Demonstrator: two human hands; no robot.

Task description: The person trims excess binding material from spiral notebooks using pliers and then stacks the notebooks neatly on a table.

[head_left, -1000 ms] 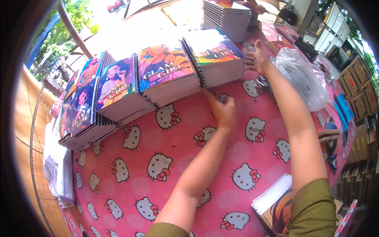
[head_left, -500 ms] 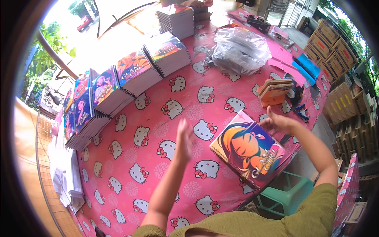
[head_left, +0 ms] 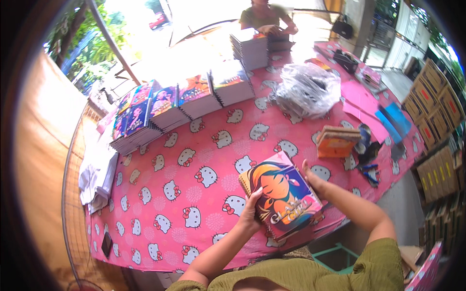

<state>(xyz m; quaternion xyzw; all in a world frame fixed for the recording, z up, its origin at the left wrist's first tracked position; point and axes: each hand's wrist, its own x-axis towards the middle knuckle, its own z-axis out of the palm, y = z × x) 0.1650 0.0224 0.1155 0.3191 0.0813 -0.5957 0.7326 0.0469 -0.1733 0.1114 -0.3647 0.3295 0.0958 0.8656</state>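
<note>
Left hand (head_left: 251, 216) and right hand (head_left: 313, 178) clamping opposite edges of spiral-bound notebook (head_left: 281, 194) over pink cat-print tablecloth (head_left: 194, 194). Likely light, stiff-covered, glossy-slippery; gripping edges, avoiding spiral.

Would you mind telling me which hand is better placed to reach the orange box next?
Probably the right hand: it grips the notebook's far edge nearest the orange box; the left hand is on the opposite side.
</note>
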